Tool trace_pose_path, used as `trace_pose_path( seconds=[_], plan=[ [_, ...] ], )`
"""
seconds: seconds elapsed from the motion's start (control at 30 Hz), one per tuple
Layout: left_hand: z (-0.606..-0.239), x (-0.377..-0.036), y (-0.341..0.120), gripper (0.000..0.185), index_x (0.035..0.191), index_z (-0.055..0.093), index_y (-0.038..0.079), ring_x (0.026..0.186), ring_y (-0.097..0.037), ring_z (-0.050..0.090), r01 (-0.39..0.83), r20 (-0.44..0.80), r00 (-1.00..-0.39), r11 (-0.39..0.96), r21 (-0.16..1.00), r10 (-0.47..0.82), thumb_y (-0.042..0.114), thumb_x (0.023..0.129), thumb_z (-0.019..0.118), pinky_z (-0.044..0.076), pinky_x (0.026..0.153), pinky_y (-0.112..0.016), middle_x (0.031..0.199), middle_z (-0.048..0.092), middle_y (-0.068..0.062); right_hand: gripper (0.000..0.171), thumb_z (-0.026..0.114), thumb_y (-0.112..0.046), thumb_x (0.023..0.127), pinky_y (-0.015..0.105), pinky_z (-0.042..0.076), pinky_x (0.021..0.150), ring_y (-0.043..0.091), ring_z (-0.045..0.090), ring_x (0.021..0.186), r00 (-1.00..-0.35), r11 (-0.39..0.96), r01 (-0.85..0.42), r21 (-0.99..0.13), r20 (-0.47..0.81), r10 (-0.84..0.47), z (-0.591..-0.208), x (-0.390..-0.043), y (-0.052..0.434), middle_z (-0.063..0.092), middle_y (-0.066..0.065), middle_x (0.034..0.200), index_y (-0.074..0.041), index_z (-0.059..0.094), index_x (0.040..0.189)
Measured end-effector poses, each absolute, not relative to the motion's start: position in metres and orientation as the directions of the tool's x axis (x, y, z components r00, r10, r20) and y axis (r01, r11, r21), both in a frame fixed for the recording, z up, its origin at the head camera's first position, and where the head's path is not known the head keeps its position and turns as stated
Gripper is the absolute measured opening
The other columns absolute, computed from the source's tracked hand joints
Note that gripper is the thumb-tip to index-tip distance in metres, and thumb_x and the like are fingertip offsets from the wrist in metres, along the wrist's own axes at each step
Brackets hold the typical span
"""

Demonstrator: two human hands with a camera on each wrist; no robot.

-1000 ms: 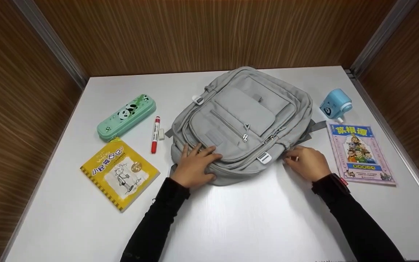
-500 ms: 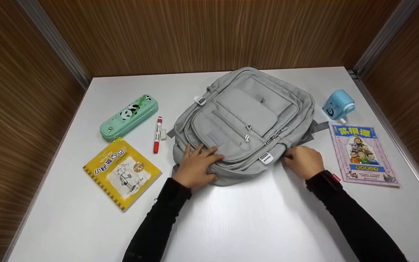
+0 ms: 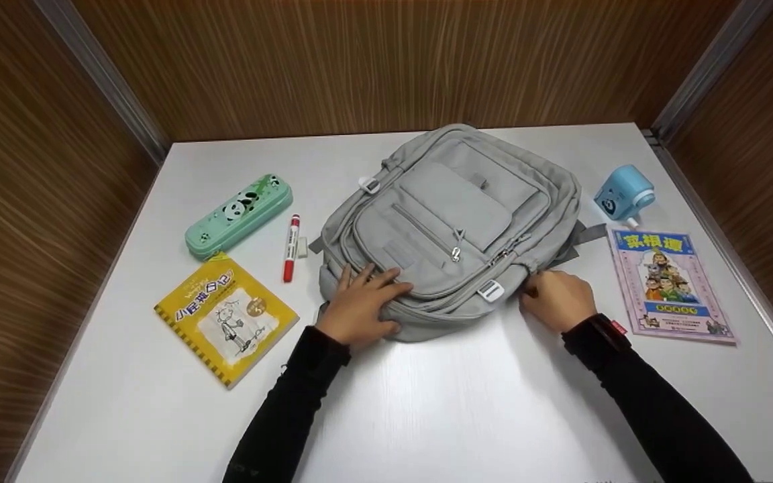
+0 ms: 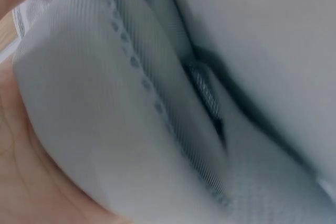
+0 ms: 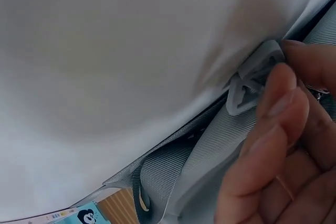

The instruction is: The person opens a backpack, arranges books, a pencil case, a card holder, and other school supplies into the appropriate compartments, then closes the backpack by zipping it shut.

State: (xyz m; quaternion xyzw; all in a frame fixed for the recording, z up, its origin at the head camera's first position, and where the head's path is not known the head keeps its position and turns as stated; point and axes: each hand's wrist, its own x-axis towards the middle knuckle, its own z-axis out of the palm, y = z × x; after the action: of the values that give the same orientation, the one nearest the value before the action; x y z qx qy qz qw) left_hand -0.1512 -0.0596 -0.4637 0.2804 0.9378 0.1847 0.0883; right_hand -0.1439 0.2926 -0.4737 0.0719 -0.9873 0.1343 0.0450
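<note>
I see the grey backpack lying flat mid-table, its zips apparently closed, so opening it looks barely begun. My left hand rests on its near-left corner with fingers spread and straight; my right hand, at its near-right edge, pinches a grey zipper pull.

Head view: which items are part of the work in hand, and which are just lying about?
In hand:
- grey fabric backpack, left hand pressing on it
- grey plastic zipper pull, pinched by right hand

Lying about:
- green panda pencil case
- red marker
- yellow book
- pink book
- blue sharpener
</note>
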Motion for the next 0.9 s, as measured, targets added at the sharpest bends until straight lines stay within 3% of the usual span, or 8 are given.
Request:
trace_pose_path(
  seconds=[0.17, 0.43, 0.67, 0.9],
  plan=[
    [-0.458, -0.152, -0.073, 0.081, 0.145, 0.045, 0.037, 0.15, -0.045, 0.006, 0.42, -0.12, -0.863, 0.83, 0.368, 0.49, 0.04, 0.073, 0.081, -0.009, 0.114, -0.069, 0.162, 0.027, 0.004, 0.011, 0.068, -0.019, 0.079, 0.04, 0.039, 0.048, 0.026, 0.057, 0.06, -0.985, 0.945, -0.17, -0.279, 0.091, -0.15, -0.468, -0.137, 0.297, 0.063, 0.007, 0.074, -0.012, 0.066, 0.07],
    [-0.46, -0.155, -0.076, 0.086, 0.148, 0.04, 0.035, 0.145, -0.045, 0.026, 0.411, -0.109, -0.884, 0.867, 0.283, 0.455, 0.054, 0.073, 0.077, 0.007, 0.117, -0.069, 0.158, 0.035, -0.007, 0.017, 0.065, -0.022, 0.084, 0.032, 0.033, 0.052, 0.02, 0.05, 0.057, -0.987, 0.93, -0.15, -0.335, -0.009, -0.163, -0.455, -0.127, 0.305, 0.057, 0.002, 0.062, -0.012, 0.062, 0.071],
    [-0.466, -0.152, -0.076, 0.081, 0.148, 0.042, 0.032, 0.144, -0.047, 0.028, 0.414, -0.066, -0.894, 0.874, 0.253, 0.442, 0.053, 0.076, 0.073, 0.011, 0.119, -0.063, 0.154, 0.04, -0.013, 0.011, 0.068, -0.019, 0.088, 0.038, 0.045, 0.059, 0.02, 0.061, 0.064, -0.967, 0.91, -0.256, -0.325, 0.083, -0.242, -0.453, -0.112, 0.296, 0.069, 0.0, 0.072, -0.01, 0.072, 0.083],
    [-0.468, -0.151, -0.073, 0.082, 0.148, 0.042, 0.032, 0.142, -0.05, 0.029, 0.404, -0.058, -0.901, 0.879, 0.254, 0.431, 0.055, 0.076, 0.072, 0.009, 0.12, -0.06, 0.153, 0.041, -0.015, 0.006, 0.066, -0.011, 0.087, 0.032, 0.041, 0.052, 0.012, 0.054, 0.056, -0.93, 0.884, -0.354, -0.307, 0.22, -0.296, -0.455, -0.104, 0.281, 0.067, -0.003, 0.068, -0.013, 0.069, 0.082]
  ],
)
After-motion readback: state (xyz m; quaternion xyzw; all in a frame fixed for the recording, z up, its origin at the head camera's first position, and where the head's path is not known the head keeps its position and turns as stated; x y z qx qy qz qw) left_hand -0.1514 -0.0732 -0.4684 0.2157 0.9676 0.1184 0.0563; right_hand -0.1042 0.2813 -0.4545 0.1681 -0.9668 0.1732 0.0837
